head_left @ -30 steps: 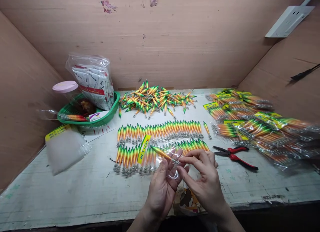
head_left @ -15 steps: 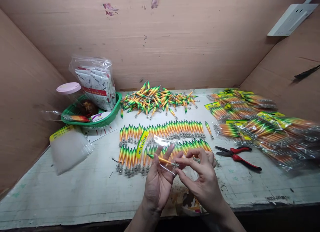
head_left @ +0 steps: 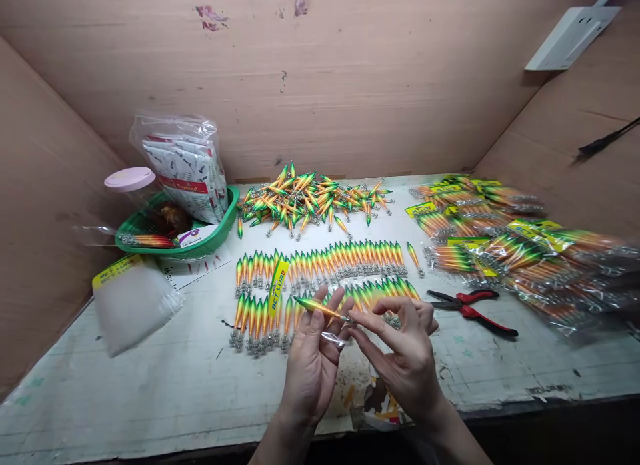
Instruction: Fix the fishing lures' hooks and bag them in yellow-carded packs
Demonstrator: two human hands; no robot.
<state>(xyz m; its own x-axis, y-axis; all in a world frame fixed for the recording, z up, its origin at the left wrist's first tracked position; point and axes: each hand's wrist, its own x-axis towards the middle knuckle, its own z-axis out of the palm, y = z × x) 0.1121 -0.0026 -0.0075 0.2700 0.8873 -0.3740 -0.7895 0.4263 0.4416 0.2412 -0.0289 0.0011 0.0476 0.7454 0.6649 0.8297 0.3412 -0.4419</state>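
One green-and-gold lure (head_left: 319, 308) lies slantwise in the hands, tip toward ten o'clock, metal hooks toward four. The left hand (head_left: 311, 361), palm up, holds it loosely with a clear bag (head_left: 334, 338), thumb in front and fingers behind; whether the lure is inside the film, I cannot tell. The right hand (head_left: 404, 343) makes a narrow pinch of thumb and forefinger at the hook end. Just off the lure's tip, toward eleven, stands the bag's yellow header (head_left: 279, 289). Counting from the held lure, a near row (head_left: 255, 315) and a far row (head_left: 345, 259) of similar lures run across twelve, with a loose heap (head_left: 310, 198) beyond. At three lie red-handled pliers (head_left: 457, 303), at two a pile of packed lures (head_left: 525, 258). A stack of yellow-topped bags (head_left: 136, 308) lies at nine, a green basket (head_left: 207, 246) at ten
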